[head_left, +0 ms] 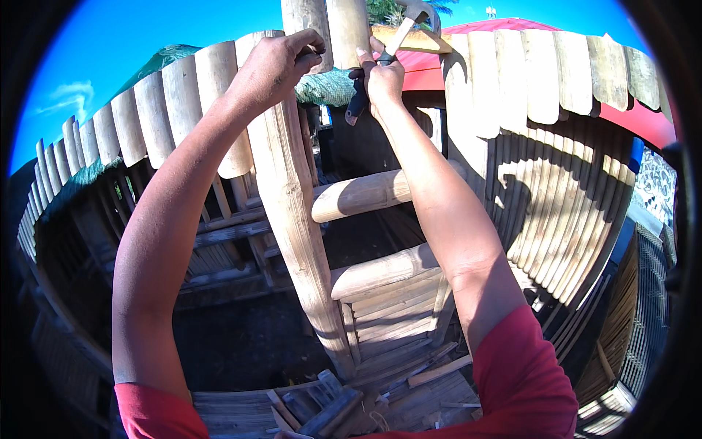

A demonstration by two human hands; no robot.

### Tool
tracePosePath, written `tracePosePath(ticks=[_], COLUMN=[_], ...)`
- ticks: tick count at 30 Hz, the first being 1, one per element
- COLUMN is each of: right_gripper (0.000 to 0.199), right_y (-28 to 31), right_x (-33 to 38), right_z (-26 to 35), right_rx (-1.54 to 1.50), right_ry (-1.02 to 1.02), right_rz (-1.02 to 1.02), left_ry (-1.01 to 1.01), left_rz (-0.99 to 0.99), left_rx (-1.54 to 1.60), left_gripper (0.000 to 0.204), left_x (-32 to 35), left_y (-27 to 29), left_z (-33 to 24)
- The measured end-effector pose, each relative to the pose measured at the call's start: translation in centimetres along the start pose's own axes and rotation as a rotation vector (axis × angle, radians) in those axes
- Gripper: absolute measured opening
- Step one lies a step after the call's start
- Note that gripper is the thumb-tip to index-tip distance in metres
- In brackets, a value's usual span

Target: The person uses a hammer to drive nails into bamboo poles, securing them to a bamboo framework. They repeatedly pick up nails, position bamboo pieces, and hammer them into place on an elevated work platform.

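Grey-headed, wooden-shafted hammer (pixel 401 35) juts above the gripping fingers of the right hand (pixel 384 82) — the left hand (pixel 274 62) curls its fingers near a pale, rounded bamboo slat (pixel 306 16), any hold impossible to tell. Apparently positioning; striking would call for left fingers clear.

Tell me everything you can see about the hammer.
The hammer has a grey, metal-looking head, a pale, wood-looking upper handle and a dark lower handle. It is tilted, head up and rightward, near the picture's top edge; the head shows right of the bamboo posts. The right grip wraps around the dark part.
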State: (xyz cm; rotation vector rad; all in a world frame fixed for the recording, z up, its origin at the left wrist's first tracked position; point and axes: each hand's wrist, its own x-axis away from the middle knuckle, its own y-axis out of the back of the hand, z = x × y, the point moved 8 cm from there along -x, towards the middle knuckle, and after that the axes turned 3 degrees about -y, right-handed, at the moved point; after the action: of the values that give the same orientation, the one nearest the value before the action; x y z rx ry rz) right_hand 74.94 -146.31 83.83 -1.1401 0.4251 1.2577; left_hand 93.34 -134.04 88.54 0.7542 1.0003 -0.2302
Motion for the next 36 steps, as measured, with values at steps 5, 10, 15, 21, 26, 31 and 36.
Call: tracePosePath(ticks=[5,10,15,21,26,31,36], right_gripper=[0.045,0.049,0.046,0.046,0.042,0.039,0.028], right_y=[0.1,0.3,1.7,7.9,10.0,6.3,3.7], right_x=[-0.1,-0.3,1.0,15.5,17.9,15.2,11.4], right_z=[0.0,-0.1,2.0,3.3,2.7,9.7,8.9], right_rx=[0.014,0.042,0.345,0.619,0.489,0.393,0.815], right_ry=[0.007,0.006,0.121,0.32,0.08,0.472,0.171], right_rz=[0.03,0.039,-0.081,-0.318,-0.029,-0.1,-0.059], left_ry=[-0.146,-0.053,-0.151,-0.003,0.038,0.026,0.033], left_rz=[-0.103,0.044,-0.013,-0.147,-0.163,-0.147,-0.142], left_rx=[-0.209,-0.137,-0.267,-0.235,-0.185,-0.158,-0.166], left_gripper=[0.024,0.029,0.029,0.032,0.033,0.033,0.034], left_x=[-7.3,-11.9,-11.5,-10.6,-10.4,-10.3,-10.1], left_y=[-1.6,-5.6,-6.8,-7.3,-7.4,-7.3,-7.4], left_z=[-0.6,0.2,0.7,1.4,1.4,1.1,0.9])
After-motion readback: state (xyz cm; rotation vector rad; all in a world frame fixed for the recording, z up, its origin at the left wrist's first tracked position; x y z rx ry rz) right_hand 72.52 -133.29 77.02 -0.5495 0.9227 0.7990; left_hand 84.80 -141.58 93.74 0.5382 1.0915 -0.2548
